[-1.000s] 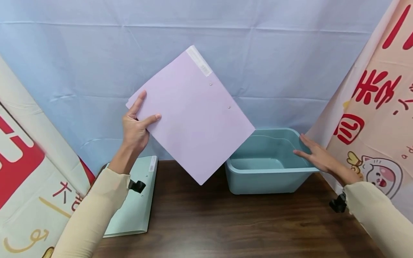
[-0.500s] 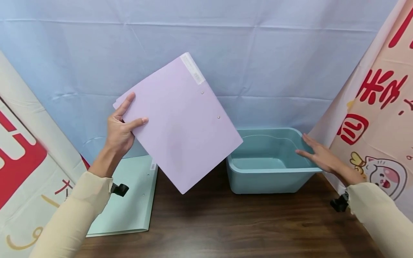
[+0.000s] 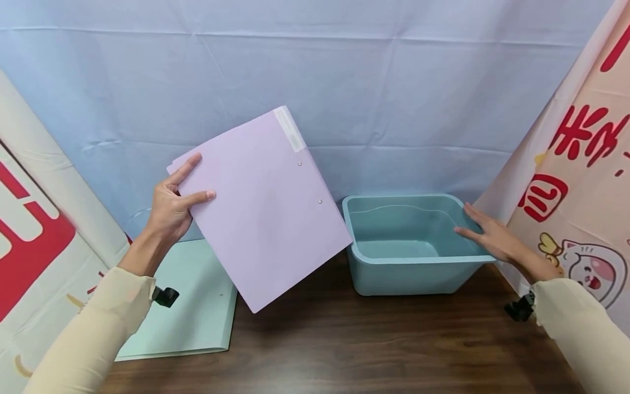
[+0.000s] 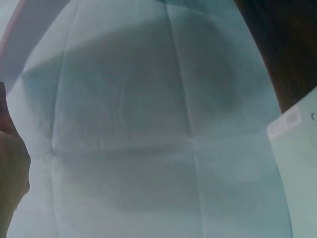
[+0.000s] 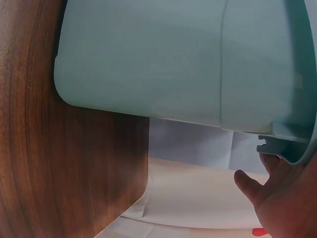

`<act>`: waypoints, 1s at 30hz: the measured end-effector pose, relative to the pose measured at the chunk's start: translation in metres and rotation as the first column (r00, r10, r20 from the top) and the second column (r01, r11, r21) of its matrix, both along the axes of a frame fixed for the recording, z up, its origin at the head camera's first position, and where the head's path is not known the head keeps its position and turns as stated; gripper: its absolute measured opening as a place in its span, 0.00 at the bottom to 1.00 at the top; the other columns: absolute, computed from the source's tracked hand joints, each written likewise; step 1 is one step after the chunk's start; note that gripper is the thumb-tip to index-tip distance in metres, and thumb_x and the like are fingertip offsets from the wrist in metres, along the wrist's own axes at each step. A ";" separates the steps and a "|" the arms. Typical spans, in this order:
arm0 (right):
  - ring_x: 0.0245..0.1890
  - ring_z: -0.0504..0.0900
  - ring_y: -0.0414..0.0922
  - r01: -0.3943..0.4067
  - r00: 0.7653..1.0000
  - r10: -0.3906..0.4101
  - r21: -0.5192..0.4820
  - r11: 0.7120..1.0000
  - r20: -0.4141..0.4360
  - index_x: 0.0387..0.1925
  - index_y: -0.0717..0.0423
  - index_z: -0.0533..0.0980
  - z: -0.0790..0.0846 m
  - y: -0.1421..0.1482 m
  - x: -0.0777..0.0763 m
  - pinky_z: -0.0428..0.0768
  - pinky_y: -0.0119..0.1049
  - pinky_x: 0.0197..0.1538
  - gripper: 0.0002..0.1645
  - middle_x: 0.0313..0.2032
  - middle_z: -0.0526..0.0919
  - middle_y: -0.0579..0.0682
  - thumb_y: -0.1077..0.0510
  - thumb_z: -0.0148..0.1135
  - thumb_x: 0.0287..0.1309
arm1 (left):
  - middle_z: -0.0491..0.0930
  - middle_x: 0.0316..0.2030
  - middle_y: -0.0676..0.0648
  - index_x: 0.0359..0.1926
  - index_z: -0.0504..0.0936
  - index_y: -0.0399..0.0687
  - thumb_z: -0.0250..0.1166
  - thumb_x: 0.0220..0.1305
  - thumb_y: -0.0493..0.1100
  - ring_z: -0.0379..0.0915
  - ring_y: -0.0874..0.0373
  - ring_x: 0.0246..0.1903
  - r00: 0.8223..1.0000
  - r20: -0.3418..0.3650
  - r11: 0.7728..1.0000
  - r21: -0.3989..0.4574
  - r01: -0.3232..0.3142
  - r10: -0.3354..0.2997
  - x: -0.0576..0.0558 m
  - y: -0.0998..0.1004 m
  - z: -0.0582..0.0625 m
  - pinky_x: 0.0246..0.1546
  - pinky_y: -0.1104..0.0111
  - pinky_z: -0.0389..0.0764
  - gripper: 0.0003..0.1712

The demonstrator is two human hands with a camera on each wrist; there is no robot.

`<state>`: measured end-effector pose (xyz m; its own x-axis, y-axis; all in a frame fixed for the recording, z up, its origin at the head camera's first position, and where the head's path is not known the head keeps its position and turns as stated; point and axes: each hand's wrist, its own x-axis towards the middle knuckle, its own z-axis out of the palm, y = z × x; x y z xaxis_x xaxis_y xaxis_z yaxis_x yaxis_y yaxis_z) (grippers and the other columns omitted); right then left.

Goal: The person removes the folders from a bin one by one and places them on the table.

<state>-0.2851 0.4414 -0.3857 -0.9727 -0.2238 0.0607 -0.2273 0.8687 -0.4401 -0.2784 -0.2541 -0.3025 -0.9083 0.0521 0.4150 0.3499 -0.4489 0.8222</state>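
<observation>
My left hand (image 3: 172,208) grips a light purple file folder (image 3: 266,213) by its left edge, thumb across the front cover. The folder hangs tilted above the table, with a white label and two rivets along its right edge. A pale green file folder (image 3: 197,312) lies flat on the table beneath my left forearm, which covers part of it. On the right, my right hand (image 3: 494,238) holds the rim of a blue-green plastic bin (image 3: 408,278), thumb over the inner side. In the right wrist view, fingers (image 5: 247,184) curl below the rim outside.
The dark wooden table (image 3: 315,350) extends in front of the bin. A pale blue cloth (image 3: 295,65) hangs behind it. Printed banners stand at both sides, the right banner (image 3: 581,208) close beside the bin.
My left hand has moved left and slightly down with the purple folder, which has turned more upright and drawn away from the bin. My right hand stays at the bin's rim.
</observation>
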 end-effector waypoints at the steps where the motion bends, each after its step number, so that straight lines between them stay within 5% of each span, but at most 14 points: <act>1: 0.78 0.44 0.78 0.001 1.000 -0.001 0.002 1.000 0.001 0.86 0.53 0.35 0.000 0.000 0.000 0.50 0.85 0.66 0.53 0.83 0.40 0.70 0.40 0.53 0.79 | 0.59 0.80 0.41 0.77 0.73 0.46 0.61 0.54 0.08 0.74 0.56 0.64 1.000 0.008 1.000 -0.011 0.007 -0.007 0.000 -0.002 -0.001 0.49 0.66 0.87 0.52; 18: 0.78 0.47 0.78 -0.005 1.000 0.005 0.017 1.000 -0.004 0.85 0.55 0.36 0.004 0.002 -0.006 0.52 0.85 0.66 0.53 0.82 0.40 0.70 0.41 0.54 0.79 | 0.46 0.83 0.43 0.78 0.71 0.52 0.64 0.60 0.13 0.68 0.58 0.66 0.990 0.128 0.986 -0.143 0.083 -0.065 -0.005 -0.026 -0.015 0.49 0.67 0.87 0.50; 30: 0.78 0.46 0.78 0.005 1.000 -0.005 0.015 1.000 0.000 0.85 0.55 0.36 0.000 0.001 -0.002 0.51 0.85 0.66 0.54 0.82 0.40 0.70 0.40 0.54 0.79 | 0.50 0.82 0.42 0.81 0.67 0.56 0.66 0.63 0.17 0.74 0.61 0.62 0.964 0.242 0.952 -0.254 0.172 -0.109 -0.014 -0.022 -0.039 0.47 0.64 0.89 0.51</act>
